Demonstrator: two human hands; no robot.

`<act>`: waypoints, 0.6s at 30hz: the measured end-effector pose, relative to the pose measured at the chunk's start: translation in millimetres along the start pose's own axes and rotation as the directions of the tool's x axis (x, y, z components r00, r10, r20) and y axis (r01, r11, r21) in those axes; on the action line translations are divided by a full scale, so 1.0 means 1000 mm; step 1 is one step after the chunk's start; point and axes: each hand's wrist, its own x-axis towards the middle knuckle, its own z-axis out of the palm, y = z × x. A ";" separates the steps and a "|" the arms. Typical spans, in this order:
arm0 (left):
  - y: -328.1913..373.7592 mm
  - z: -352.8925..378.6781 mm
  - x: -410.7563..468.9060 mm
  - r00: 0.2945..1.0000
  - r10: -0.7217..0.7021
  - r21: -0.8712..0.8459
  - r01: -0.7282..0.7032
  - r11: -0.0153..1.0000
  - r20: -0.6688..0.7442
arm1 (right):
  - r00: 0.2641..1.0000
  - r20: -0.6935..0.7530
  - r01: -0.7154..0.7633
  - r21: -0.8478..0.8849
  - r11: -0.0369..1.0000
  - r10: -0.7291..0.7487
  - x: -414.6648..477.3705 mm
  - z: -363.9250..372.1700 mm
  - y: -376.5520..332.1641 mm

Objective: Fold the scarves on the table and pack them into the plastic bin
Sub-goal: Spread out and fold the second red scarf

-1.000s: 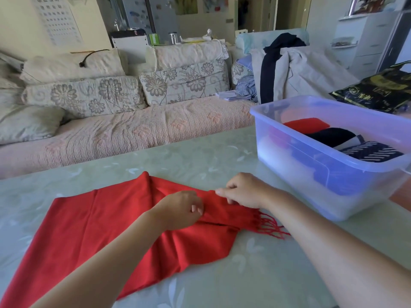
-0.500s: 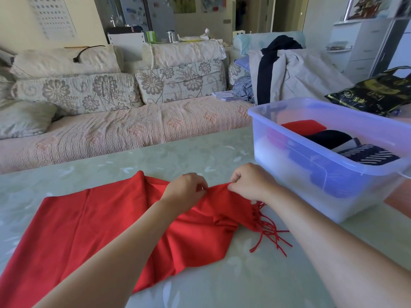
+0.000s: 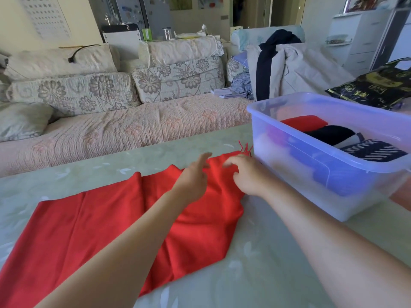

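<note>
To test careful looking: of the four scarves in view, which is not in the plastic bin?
The big red scarf spread on the table; the folded red scarf, black scarf and striped scarf lie inside the bin.

**Inspector:** What of the person's body is in view?

**Assistant:** Two limbs only. A bare left hand [image 3: 193, 178] and a bare right hand [image 3: 246, 174], each on an uncovered forearm.

**Inspector:** Clothing?

**Assistant:** The left forearm [image 3: 133, 245] is bare skin from the wrist to the lower frame edge. The right forearm [image 3: 322, 236] is bare to the lower right corner.

**Inspector:** Finger detail?

**Assistant:** The left fingers [image 3: 205, 157] are blurred and the nails cannot be made out. The right knuckles are rounded and smooth.
</note>
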 end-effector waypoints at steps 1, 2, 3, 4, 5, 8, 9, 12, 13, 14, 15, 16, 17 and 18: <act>-0.002 0.004 -0.011 0.998 0.031 0.026 -0.030 0.999 -0.046 | 0.999 0.022 -0.026 -0.052 0.998 0.027 -0.005 0.000 0.001; -0.001 0.008 -0.021 0.995 0.049 0.028 -0.047 0.999 -0.085 | 0.997 0.047 -0.057 -0.127 0.990 0.064 -0.010 -0.001 0.002; 0.001 0.012 -0.032 0.993 0.057 0.023 -0.055 0.998 -0.103 | 0.991 0.078 -0.088 -0.226 0.970 0.108 -0.015 -0.004 0.002; 0.006 0.017 -0.043 0.994 0.074 0.023 -0.072 0.997 -0.087 | 0.980 0.111 -0.121 -0.331 0.936 0.166 -0.018 -0.006 0.004; 0.015 0.022 -0.052 0.995 0.095 0.033 -0.094 0.995 -0.043 | 0.964 0.138 -0.149 -0.429 0.891 0.227 -0.022 -0.007 0.005; 0.039 0.042 -0.067 0.987 0.103 0.197 -0.126 0.972 0.121 | 0.933 0.206 -0.177 -0.451 0.875 0.295 -0.031 -0.004 0.015; 0.043 0.048 -0.067 0.988 0.076 0.267 -0.111 0.957 0.137 | 0.940 0.229 -0.162 -0.355 0.921 0.254 -0.033 -0.003 0.019; 0.043 0.050 -0.056 0.999 0.042 0.208 -0.040 0.977 -0.004 | 0.969 0.212 -0.116 -0.057 0.992 0.126 -0.036 0.001 0.024; 0.040 0.046 -0.052 0.998 -0.012 0.134 0.021 0.991 -0.066 | 0.974 0.199 -0.112 0.006 0.994 0.109 -0.036 0.001 0.025; 0.033 0.040 -0.049 0.988 -0.094 0.055 0.102 0.993 -0.124 | 0.977 0.190 -0.110 0.052 0.993 0.099 -0.035 0.003 0.026; 0.026 0.032 -0.046 0.968 -0.186 -0.017 0.185 0.983 -0.169 | 0.980 0.182 -0.102 0.091 0.991 0.084 -0.034 0.005 0.025; 0.017 0.025 -0.045 0.940 -0.282 -0.072 0.273 0.959 -0.191 | 0.982 0.176 -0.093 0.115 0.989 0.072 -0.034 0.007 0.025; 0.008 0.018 -0.044 0.909 -0.367 -0.089 0.356 0.930 -0.196 | 0.985 0.165 -0.075 0.125 0.989 0.053 -0.033 0.009 0.023; -0.002 0.012 -0.044 0.888 -0.418 -0.063 0.413 0.908 -0.192 | 0.989 0.141 -0.053 0.116 0.992 0.037 -0.031 0.011 0.022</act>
